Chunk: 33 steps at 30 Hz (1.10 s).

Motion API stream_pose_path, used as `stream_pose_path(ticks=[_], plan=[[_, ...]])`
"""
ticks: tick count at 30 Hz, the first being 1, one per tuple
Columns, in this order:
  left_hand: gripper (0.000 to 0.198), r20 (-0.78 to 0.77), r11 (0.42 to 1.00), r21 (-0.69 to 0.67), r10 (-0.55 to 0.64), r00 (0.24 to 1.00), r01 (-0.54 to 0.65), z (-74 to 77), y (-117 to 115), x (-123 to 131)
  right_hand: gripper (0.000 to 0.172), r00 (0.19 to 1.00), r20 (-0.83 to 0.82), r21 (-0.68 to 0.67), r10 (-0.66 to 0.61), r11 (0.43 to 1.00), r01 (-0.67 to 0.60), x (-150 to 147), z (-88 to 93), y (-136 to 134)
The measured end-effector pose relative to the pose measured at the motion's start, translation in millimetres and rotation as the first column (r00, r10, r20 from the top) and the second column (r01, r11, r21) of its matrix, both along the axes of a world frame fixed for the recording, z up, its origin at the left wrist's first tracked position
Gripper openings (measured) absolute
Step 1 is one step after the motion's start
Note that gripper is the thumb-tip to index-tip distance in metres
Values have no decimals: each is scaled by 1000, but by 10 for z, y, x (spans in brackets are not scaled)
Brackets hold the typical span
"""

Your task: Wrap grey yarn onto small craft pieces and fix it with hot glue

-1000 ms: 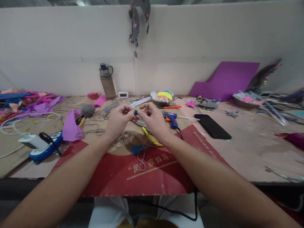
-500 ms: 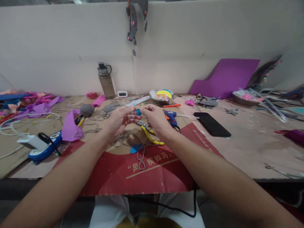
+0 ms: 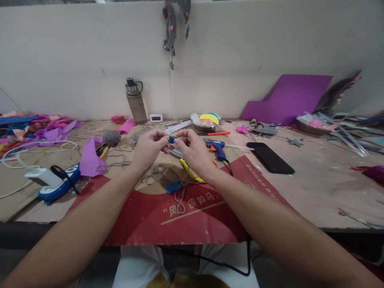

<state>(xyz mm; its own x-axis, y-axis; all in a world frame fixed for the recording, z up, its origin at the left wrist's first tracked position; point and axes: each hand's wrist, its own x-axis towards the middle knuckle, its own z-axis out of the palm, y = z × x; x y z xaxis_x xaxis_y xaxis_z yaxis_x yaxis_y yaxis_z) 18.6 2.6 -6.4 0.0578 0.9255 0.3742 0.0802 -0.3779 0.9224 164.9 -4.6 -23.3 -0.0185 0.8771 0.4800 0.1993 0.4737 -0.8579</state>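
Between my fingertips is a small blue piece (image 3: 172,139), perhaps felt, held up above the table. My left hand (image 3: 151,146) pinches its left side, and my right hand (image 3: 191,149) pinches its right side. Most of the piece is hidden by the fingers. Below the hands lie yellow-handled scissors or pliers (image 3: 192,172), partly covered by my right hand. Grey yarn (image 3: 156,172) is tangled on the cardboard, with a loop trailing over another blue piece (image 3: 174,187). To the right of my right hand rests a blue glue gun (image 3: 220,150) with a glue stick in its back.
Red printed cardboard (image 3: 135,224) covers the table's front. A black phone (image 3: 270,158) lies at right, a blue power strip (image 3: 60,186) at left. Behind stand a bottle (image 3: 136,106), a yarn ball (image 3: 111,138) and a bowl (image 3: 205,128). Felt scraps (image 3: 45,132) pile at far left.
My left hand has turned, its fingers now curled in more around the blue piece. My right fingers have shifted on it too. The whole view has moved slightly.
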Motion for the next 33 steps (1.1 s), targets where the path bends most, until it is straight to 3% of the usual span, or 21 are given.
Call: stream_pose_path(ticks=[3, 7, 14, 19, 25, 28, 30, 33], plan=[[13, 25, 998, 25, 51, 998, -51, -7, 44, -23, 10, 999, 36, 61, -3, 998, 1, -5, -32, 2], [12, 52, 996, 38, 82, 995, -84, -18, 84, -47, 18, 995, 101, 58, 7, 998, -12, 0, -42, -3], [14, 52, 993, 36, 107, 993, -109, -46, 149, -96, 18, 998, 68, 51, 16, 999, -20, 2, -19, -20], [12, 145, 985, 39, 160, 976, -167, -18, 235, -183, 18, 977, 178, 25, 114, 992, -120, -24, -76, 15], [13, 339, 940, 27, 312, 888, -340, 79, 341, -342, 20, 932, 265, 48, 248, 962, -270, -86, -47, -113], [11, 440, 932, -7, 329, 835, -363, 126, 381, -421, 21, 865, 362, 125, 347, 902, -413, -107, 30, -245], [8, 495, 926, -64, 352, 794, -371, 147, 398, -460, 22, 760, 505, 182, 410, 810, -558, -117, 81, -321], [9, 528, 928, -119, 359, 770, -352, 149, 412, -493, 24, 618, 691, 223, 375, 703, -676, -120, 142, -367]])
